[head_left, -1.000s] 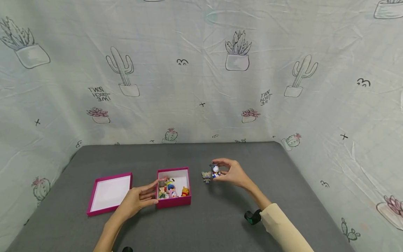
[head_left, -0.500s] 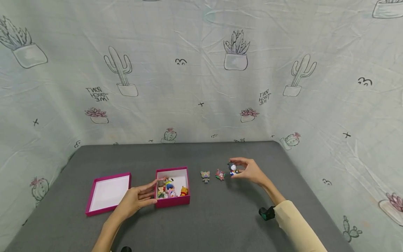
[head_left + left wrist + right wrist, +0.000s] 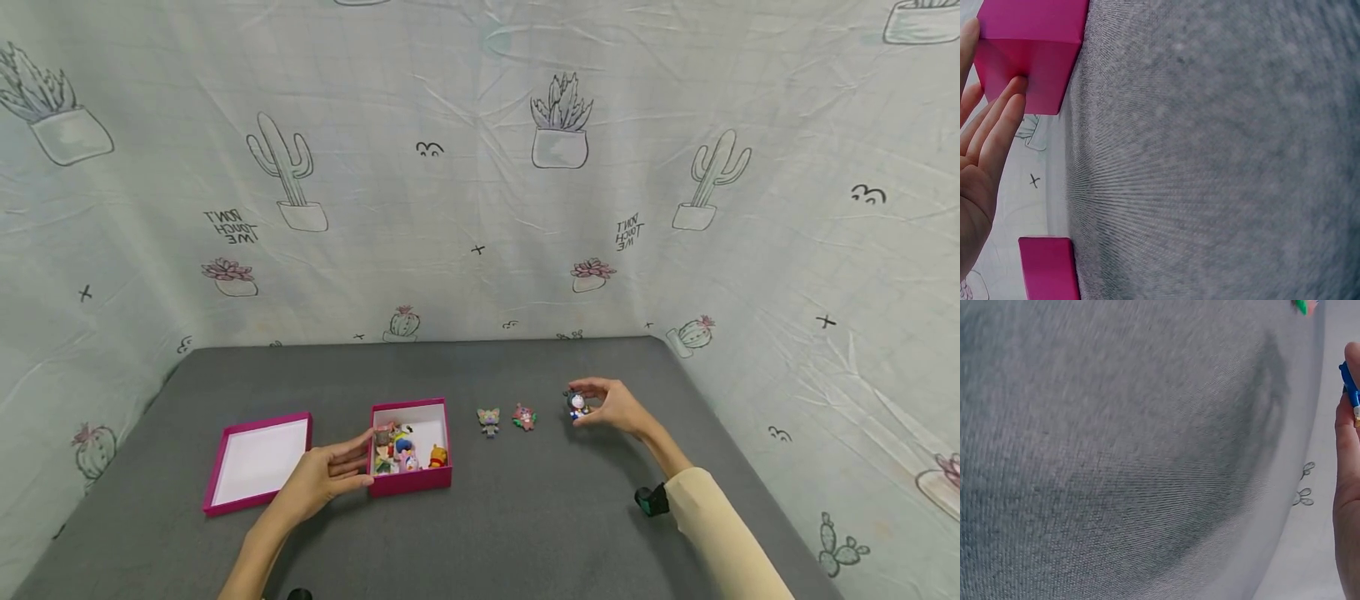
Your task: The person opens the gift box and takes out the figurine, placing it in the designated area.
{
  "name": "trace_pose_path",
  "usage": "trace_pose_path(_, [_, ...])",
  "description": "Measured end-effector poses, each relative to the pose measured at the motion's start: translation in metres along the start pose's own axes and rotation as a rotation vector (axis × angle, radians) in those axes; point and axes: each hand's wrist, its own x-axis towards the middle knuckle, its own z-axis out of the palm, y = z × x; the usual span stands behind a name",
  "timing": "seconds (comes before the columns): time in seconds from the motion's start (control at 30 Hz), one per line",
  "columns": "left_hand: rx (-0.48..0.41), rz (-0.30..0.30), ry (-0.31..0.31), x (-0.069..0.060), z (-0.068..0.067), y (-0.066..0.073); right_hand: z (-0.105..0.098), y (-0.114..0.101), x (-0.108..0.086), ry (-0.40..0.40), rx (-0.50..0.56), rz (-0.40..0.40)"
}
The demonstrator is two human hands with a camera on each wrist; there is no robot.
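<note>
My right hand (image 3: 617,408) pinches a small black, white and blue toy figurine (image 3: 577,403) between thumb and fingers. In the right wrist view that hand (image 3: 1349,450) holds it above the cloth, and only part of the blue figurine (image 3: 1350,387) shows. At the left side of an open magenta box (image 3: 411,481), my left hand (image 3: 326,477) rests straight fingers against the wall, as the left wrist view confirms on the box's side (image 3: 1047,87). Several toy figurines lie inside, among them a red and yellow bear (image 3: 438,456).
On the grey cloth, right of the box, are a tan cat-like figurine (image 3: 489,421) and a pink and green figurine (image 3: 524,417). The box lid (image 3: 258,462) lies inside up on the left. A printed curtain (image 3: 480,183) surrounds the table's back and sides.
My right hand has moved to the right with the black, white and blue figurine, revealing the pink and green one on the cloth. My left hand has stayed at the box.
</note>
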Motion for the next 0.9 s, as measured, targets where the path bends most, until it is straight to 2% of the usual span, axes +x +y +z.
trace_pose_path(0.43, [-0.015, 0.019, 0.003, -0.003, 0.004, -0.002, 0.006, 0.013, 0.010, -0.059, -0.073, -0.002])
trace_pose_path(0.57, [-0.007, 0.025, 0.005, -0.004, 0.004, -0.002, 0.011, 0.012, 0.014, -0.071, -0.138, 0.002])
trace_pose_path(0.8, [0.006, 0.023, 0.013, -0.003, 0.004, -0.001, 0.019, 0.013, 0.021, -0.056, -0.294, -0.077])
trace_pose_path(0.9, [0.010, 0.016, 0.015, -0.004, 0.005, -0.001, 0.021, 0.014, 0.023, -0.051, -0.324, -0.077])
